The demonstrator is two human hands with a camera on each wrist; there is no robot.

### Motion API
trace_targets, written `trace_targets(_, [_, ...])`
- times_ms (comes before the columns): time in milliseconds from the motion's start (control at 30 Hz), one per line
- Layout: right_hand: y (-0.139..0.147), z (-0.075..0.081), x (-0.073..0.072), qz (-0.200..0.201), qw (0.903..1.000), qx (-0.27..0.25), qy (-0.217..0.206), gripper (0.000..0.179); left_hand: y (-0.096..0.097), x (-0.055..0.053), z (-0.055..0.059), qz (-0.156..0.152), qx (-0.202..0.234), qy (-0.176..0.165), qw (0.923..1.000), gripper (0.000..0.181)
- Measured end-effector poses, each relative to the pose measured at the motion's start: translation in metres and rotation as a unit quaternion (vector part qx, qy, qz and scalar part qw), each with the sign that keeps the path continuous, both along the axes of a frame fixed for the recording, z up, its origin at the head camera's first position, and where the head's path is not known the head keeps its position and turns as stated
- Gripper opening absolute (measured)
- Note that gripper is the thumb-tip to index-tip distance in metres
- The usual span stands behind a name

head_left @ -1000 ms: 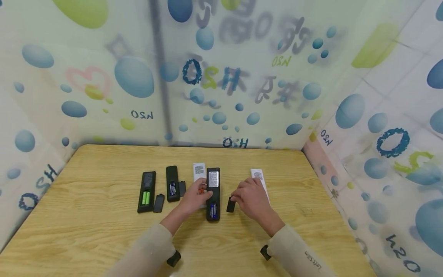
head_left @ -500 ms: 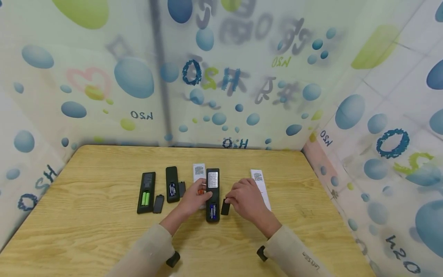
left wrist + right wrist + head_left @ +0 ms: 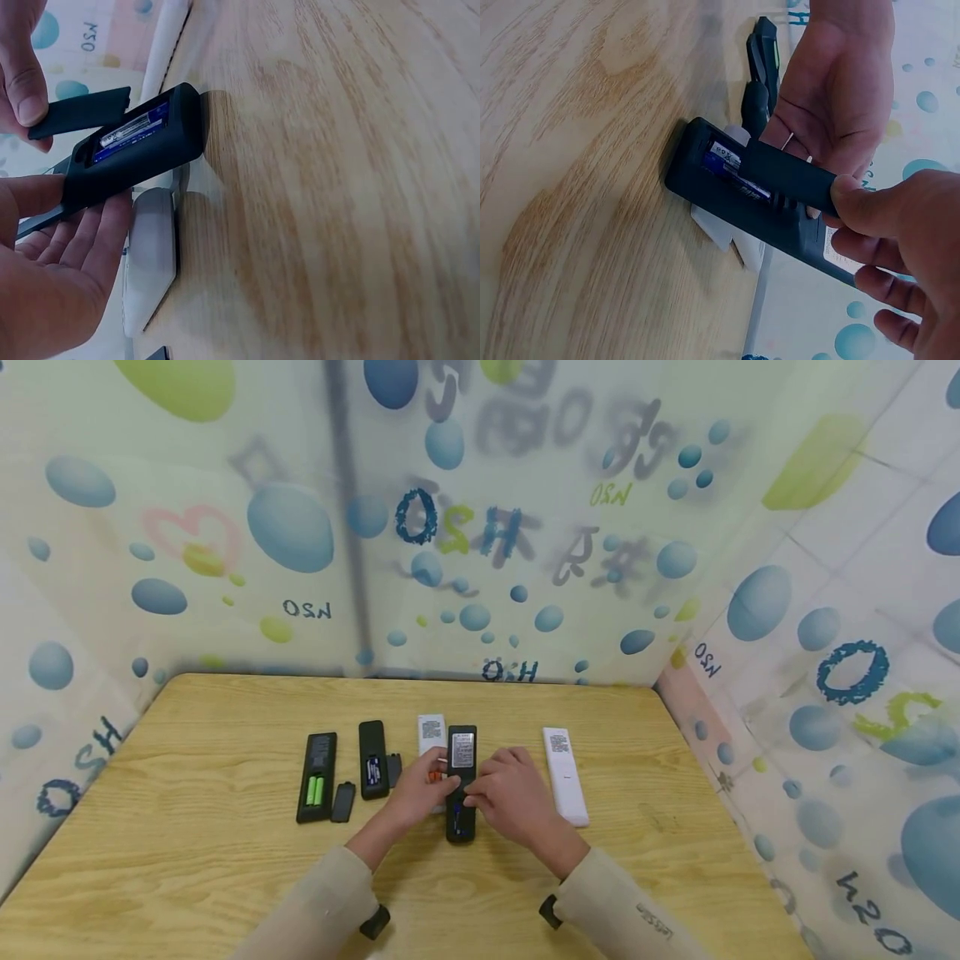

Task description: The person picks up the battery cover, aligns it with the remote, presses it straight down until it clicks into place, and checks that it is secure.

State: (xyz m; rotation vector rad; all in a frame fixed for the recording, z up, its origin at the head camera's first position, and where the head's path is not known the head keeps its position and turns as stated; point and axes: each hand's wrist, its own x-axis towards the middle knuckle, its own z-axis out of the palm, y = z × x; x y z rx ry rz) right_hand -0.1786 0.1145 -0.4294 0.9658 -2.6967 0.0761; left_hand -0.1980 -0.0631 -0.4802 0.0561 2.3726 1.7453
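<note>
A black remote control (image 3: 462,750) with a white label lies back side up in my left hand (image 3: 412,789), thumb on one edge and fingers beneath. Blue batteries (image 3: 135,131) show in its uncovered compartment. Between thumb and fingers of my right hand (image 3: 517,797) is the black battery cover (image 3: 791,174), pinched at one end. It hangs tilted just above the compartment, hiding part of the batteries in the right wrist view. Its near end still stands apart from the remote in the left wrist view.
Left of the hands lie a black remote with green batteries (image 3: 316,790) and a second black remote (image 3: 372,739), loose covers (image 3: 342,802) beside them. One white remote (image 3: 431,731) is partly hidden behind my left hand; another white remote (image 3: 567,781) lies at right.
My right hand has moved left with the battery cover, from beside the remote to over its compartment. The white remote at right has come into fuller view. My left hand stays put.
</note>
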Motion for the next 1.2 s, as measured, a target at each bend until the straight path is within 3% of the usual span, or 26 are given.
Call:
trace_targets(800, [-0.006,-0.01,-0.002,0.019,0.9995,0.023,0.009,0.014,0.001,0.001,0.004,0.002,-0.014,0.005,0.9999,0.034])
trace_targets(1200, [-0.003,-0.024,0.001,0.038,0.998,0.017,0.048,0.013,0.0,0.002,0.002,0.004,-0.014,0.019,0.9997,0.032])
